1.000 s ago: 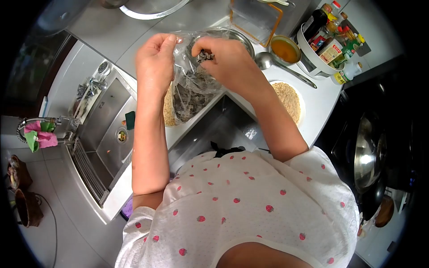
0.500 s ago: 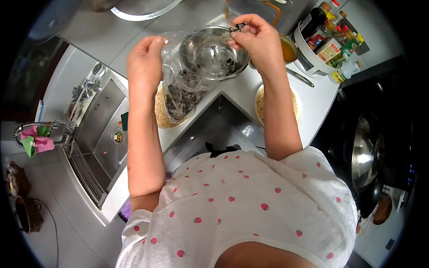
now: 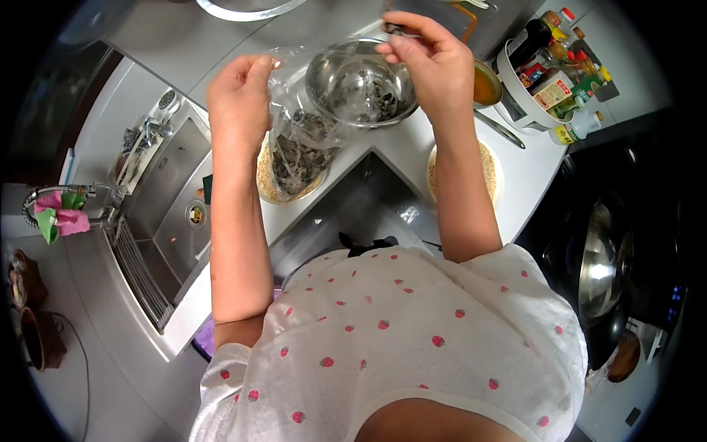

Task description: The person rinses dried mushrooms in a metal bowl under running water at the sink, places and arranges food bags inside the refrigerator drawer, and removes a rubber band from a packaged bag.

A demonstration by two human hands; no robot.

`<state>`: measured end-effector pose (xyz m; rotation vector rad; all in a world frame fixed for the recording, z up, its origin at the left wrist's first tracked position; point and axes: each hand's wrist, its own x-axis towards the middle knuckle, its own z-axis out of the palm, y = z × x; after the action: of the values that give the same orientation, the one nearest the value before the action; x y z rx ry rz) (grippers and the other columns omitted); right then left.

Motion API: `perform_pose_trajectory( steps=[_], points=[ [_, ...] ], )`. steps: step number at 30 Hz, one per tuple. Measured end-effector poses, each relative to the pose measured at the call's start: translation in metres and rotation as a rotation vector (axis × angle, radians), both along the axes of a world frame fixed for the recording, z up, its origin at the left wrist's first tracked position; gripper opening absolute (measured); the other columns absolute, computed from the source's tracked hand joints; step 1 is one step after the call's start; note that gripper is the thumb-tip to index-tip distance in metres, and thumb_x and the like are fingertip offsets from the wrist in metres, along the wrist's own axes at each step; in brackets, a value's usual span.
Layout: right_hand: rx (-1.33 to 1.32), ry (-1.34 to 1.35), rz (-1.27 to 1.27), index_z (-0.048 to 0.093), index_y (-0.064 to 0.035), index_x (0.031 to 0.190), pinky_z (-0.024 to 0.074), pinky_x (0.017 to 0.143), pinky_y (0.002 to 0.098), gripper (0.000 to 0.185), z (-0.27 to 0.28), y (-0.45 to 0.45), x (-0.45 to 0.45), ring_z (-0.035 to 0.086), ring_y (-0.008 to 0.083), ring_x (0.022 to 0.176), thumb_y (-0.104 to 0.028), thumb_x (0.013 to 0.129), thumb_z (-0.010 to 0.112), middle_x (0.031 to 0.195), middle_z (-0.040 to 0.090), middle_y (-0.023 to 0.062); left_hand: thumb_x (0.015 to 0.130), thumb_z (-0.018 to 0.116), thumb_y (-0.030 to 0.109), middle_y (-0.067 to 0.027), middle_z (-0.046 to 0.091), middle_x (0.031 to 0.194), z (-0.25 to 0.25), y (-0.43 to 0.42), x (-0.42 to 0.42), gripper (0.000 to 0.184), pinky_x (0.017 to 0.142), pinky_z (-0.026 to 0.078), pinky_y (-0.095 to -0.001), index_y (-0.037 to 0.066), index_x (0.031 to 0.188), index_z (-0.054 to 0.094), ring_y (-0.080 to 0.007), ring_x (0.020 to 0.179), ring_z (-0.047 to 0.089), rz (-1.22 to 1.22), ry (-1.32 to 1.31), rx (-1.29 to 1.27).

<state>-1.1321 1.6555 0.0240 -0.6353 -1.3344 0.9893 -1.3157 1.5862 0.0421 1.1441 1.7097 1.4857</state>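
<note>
My right grip [image 3: 434,65] moved from the clear plastic bag [image 3: 303,147] to near the far rim of the steel bowl [image 3: 404,81], pinching dried black fungus [image 3: 395,29], my left grip [image 3: 241,92] clamped on the bag beside the bowl

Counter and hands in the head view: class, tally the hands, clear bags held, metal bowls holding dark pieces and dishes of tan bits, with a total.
Hands: 2
Clear bags: 1
Metal bowls: 1
Dishes: 2
Total: 6

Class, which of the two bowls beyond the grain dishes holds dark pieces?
The larger, shiny metal bowl, with dark pieces inside; the smaller bowl beside the condiment rack holds orange liquid instead.
</note>
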Motion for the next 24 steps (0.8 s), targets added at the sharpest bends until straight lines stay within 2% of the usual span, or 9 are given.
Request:
perform_pose_trajectory(
  steps=[1,3,6,10,12,19,21,22,24],
  points=[
    [-0.001,0.002,0.004,0.063,-0.0009,0.096,0.0470,0.057,0.0234,0.023,0.006,-0.009,-0.004,0.061,0.0124,0.064,0.003,0.073,0.057,0.078,0.062,0.0082,0.087,0.053,0.024,0.0064,0.036,0.053,0.000,-0.001,0.001,0.020,0.035,0.028,-0.0194,0.005,0.086,0.062,-0.0029,0.042,0.031,0.004,0.002,-0.001],
    [0.241,-0.430,0.072,0.063,-0.0026,0.095,0.0468,0.058,0.0268,0.024,0.014,-0.020,-0.009,0.062,0.0153,0.065,0.000,0.072,0.058,0.077,0.061,0.0086,0.087,0.053,0.024,0.0063,0.037,0.053,0.001,-0.001,0.003,0.021,0.035,0.028,-0.0194,0.005,0.086,0.062,-0.0029,0.042,0.032,-0.010,-0.010,0.002],
    [0.389,-0.580,0.107,0.063,-0.0040,0.094,0.0462,0.060,0.0282,0.025,0.003,-0.023,-0.018,0.061,0.0176,0.065,-0.003,0.070,0.058,0.077,0.061,0.0087,0.087,0.053,0.024,0.0061,0.037,0.054,-0.001,-0.003,0.003,0.021,0.036,0.028,-0.0192,0.005,0.086,0.062,-0.0030,0.043,0.033,-0.028,-0.036,0.010],
    [0.177,-0.508,0.128,0.064,-0.0032,0.092,0.0461,0.058,0.0266,0.021,0.011,-0.030,-0.012,0.061,0.0156,0.064,-0.002,0.072,0.056,0.076,0.061,0.0082,0.087,0.053,0.025,0.0059,0.038,0.054,0.001,-0.007,0.003,0.022,0.036,0.029,-0.0190,0.005,0.086,0.062,-0.0031,0.043,0.033,-0.007,-0.033,-0.016],
    [0.011,-0.475,0.244,0.064,-0.0038,0.097,0.0462,0.060,0.0196,0.022,0.012,-0.032,-0.013,0.059,0.0083,0.066,0.002,0.080,0.051,0.086,0.061,0.0053,0.087,0.053,0.026,0.0057,0.039,0.055,-0.001,-0.005,0.004,0.023,0.035,0.029,-0.0189,0.005,0.086,0.061,-0.0031,0.043,0.034,-0.032,-0.080,0.031],
    [0.012,-0.490,0.401,0.063,-0.0018,0.095,0.0451,0.056,0.0192,0.017,0.004,-0.050,-0.019,0.057,0.0062,0.064,0.000,0.079,0.056,0.076,0.061,0.0026,0.087,0.053,0.026,0.0049,0.040,0.055,-0.002,-0.010,0.006,0.023,0.036,0.029,-0.0193,0.004,0.087,0.060,-0.0034,0.043,0.035,-0.064,-0.116,0.060],
    [-0.157,-0.350,0.286,0.062,-0.0013,0.091,0.0441,0.054,0.0221,0.017,0.017,-0.058,-0.012,0.054,0.0081,0.058,0.000,0.076,0.056,0.082,0.059,0.0040,0.087,0.053,0.026,0.0048,0.039,0.055,-0.002,-0.013,0.005,0.023,0.036,0.028,-0.0194,0.004,0.088,0.060,-0.0034,0.043,0.034,-0.039,-0.156,0.054],
    [-0.156,-0.350,0.284,0.062,-0.0013,0.091,0.0441,0.054,0.0221,0.017,0.014,-0.054,-0.008,0.054,0.0081,0.058,0.000,0.076,0.056,0.082,0.059,0.0040,0.087,0.053,0.026,0.0048,0.039,0.055,0.000,-0.015,0.005,0.023,0.036,0.028,-0.0194,0.004,0.088,0.060,-0.0034,0.043,0.034,-0.041,-0.156,0.055],
    [-0.046,-0.340,-0.056,0.063,-0.0029,0.094,0.0425,0.053,0.0223,0.021,0.003,-0.042,0.000,0.048,0.0080,0.055,-0.006,0.073,0.063,0.082,0.058,0.0027,0.088,0.052,0.025,0.0049,0.038,0.054,0.004,-0.019,0.005,0.023,0.036,0.027,-0.0192,0.004,0.088,0.060,-0.0033,0.042,0.032,-0.028,-0.173,0.033]
  ],
)
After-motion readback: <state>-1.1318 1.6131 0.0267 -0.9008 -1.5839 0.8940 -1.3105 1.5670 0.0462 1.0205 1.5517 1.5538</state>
